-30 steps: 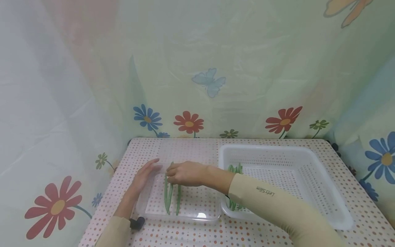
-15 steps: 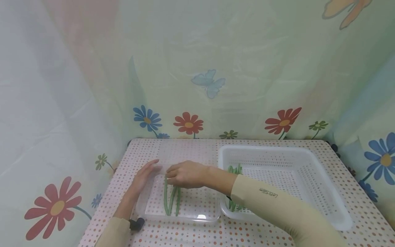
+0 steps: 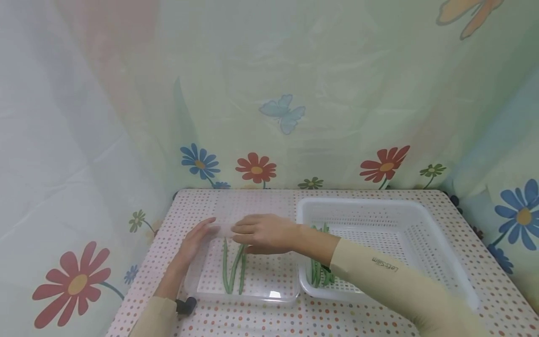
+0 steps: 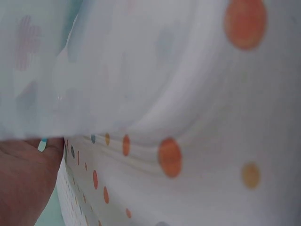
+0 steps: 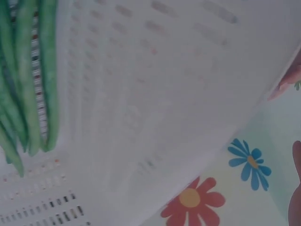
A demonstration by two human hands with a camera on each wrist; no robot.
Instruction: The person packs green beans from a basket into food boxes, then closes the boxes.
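Flower-printed sheets (image 3: 337,98) around a dotted tabletop (image 3: 320,318) suggest a curtained-off booth.

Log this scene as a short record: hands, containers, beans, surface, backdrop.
left hand: fingers extended, at the left side of the clear rectangular plastic box
right hand: above the box, fingers extended
box contents: a few slender green beans
other container: white perforated plastic basket, right of the box
basket contents: more green beans, along its left side
surface: white tablecloth with coloured dots
backdrop: pale green flower-printed curtain

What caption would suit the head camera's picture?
Left hand at a clear tray, right hand over its green beans, white basket alongside.
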